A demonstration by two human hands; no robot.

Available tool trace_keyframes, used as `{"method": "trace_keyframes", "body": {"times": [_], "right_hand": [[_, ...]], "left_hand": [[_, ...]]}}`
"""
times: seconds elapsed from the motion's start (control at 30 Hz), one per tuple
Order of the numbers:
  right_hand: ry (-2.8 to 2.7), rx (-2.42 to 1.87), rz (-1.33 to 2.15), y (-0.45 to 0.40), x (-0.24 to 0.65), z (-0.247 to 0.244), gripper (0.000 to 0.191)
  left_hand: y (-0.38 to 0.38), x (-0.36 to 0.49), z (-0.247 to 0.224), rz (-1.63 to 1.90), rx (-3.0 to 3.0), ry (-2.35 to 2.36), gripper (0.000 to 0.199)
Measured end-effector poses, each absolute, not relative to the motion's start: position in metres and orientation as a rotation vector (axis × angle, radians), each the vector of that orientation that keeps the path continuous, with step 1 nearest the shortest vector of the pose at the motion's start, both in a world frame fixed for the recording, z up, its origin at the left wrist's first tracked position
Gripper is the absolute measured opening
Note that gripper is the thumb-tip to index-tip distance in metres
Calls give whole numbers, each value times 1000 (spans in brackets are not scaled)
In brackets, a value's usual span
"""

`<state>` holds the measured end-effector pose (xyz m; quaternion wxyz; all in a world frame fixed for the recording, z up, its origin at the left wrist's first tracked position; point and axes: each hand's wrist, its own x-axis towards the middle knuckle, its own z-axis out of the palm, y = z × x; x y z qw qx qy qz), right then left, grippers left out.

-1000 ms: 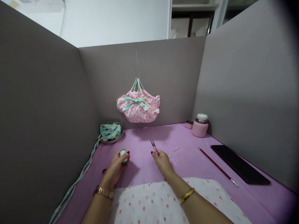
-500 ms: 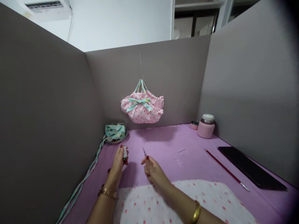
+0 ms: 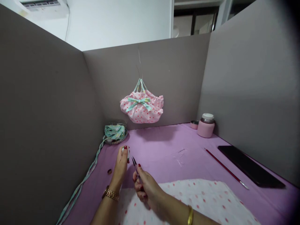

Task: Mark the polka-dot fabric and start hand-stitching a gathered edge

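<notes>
My left hand (image 3: pixel 120 165) is closed around a small white spool of thread (image 3: pixel 127 153) with a greenish end, its thumb pressed on top. Most of the spool is hidden by the fingers. Just to the right, my right hand (image 3: pixel 148 187) grips thread snips (image 3: pixel 134 163), whose two dark pointed blades face up and left, slightly apart, close to the spool but not touching it. Below the hands lies a white cloth with pink and red dots (image 3: pixel 199 197), partly covered by my right forearm.
A pink dotted fabric bag (image 3: pixel 145 114) hangs before the grey back panel. Teal strips (image 3: pixel 114 132) fill a basket at left. Thread scraps (image 3: pixel 180 153), a red stick (image 3: pixel 225 167), a black slab (image 3: pixel 250 167) and a pink jar (image 3: pixel 206 128) lie or stand on the right. A small dark disc (image 3: pixel 109 171) is at left.
My right hand has moved left and down, bringing the snips close to the spool, and the blades now show plainly. My left hand has turned a little, hiding more of the spool.
</notes>
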<state>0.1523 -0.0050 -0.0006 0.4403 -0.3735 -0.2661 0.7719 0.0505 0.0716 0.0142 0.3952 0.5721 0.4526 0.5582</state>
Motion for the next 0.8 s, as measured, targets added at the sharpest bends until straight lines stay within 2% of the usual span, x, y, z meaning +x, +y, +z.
{"method": "trace_keyframes", "body": {"times": [0.6, 0.8], "right_hand": [[-648, -947, 1850, -1, 157, 0, 34], [-731, -987, 1815, -2, 157, -7, 32]], "left_hand": [[71, 57, 0, 1307, 1635, 1188, 37], [76, 53, 4, 1331, 1714, 1357, 41]]}}
